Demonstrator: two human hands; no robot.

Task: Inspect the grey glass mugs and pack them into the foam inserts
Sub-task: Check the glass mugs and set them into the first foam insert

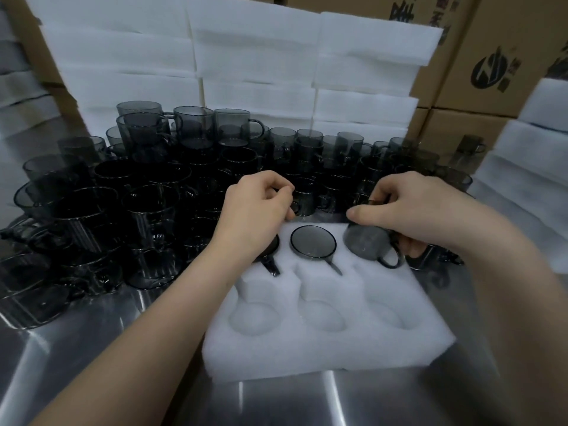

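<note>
We see a shiny steel tabletop streaked with reflected light. Behind its far right corner we find stacked brown cardboard boxes, one carrying a round black logo and black printed characters. More brown cardboard rises beyond its far left edge.

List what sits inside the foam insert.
Far row: middle mug seated; left mug mostly hidden under the left hand, which pinches another mug; right mug, tilted, gripped by the right hand. Near pockets: empty.

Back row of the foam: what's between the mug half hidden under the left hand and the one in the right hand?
One grey mug, seated in the middle slot, handle pointing toward the camera. Seen in the head view.
</note>
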